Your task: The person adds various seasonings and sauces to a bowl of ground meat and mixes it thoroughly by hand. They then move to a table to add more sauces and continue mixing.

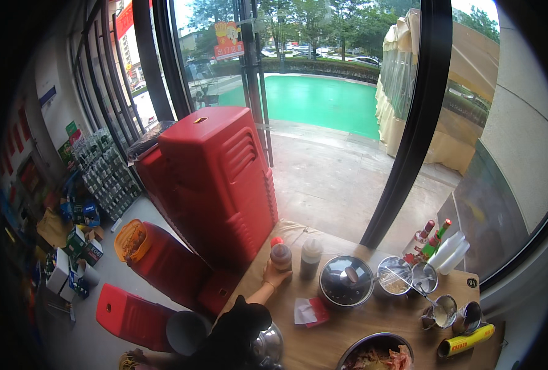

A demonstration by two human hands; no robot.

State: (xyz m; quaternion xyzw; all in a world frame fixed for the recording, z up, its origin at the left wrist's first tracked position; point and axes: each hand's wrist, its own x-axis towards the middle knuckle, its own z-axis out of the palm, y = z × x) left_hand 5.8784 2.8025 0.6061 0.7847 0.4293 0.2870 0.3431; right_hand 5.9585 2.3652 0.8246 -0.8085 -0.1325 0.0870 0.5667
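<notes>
My left hand (274, 276) is wrapped around a squeeze bottle (281, 255) of brownish sauce, near the far left edge of the wooden table. A bracelet is on the wrist, and a black sleeve covers the upper arm. Just right of it stands a second squeeze bottle (311, 259) with dark contents and a pale top. A red cap (276, 241) shows behind the held bottle. To the right is a pot with a glass lid (346, 281). A red packet (319, 311) with white tissue lies nearer. My right hand is out of view.
A metal bowl of raw meat (387, 358) stands at the bottom edge. Metal cups (394, 276), glass bottles (433, 245) and a yellow wrap roll (466, 341) occupy the table's right side. Stacked red plastic stools (218, 185) rise left of the table (348, 323), beside a glass door.
</notes>
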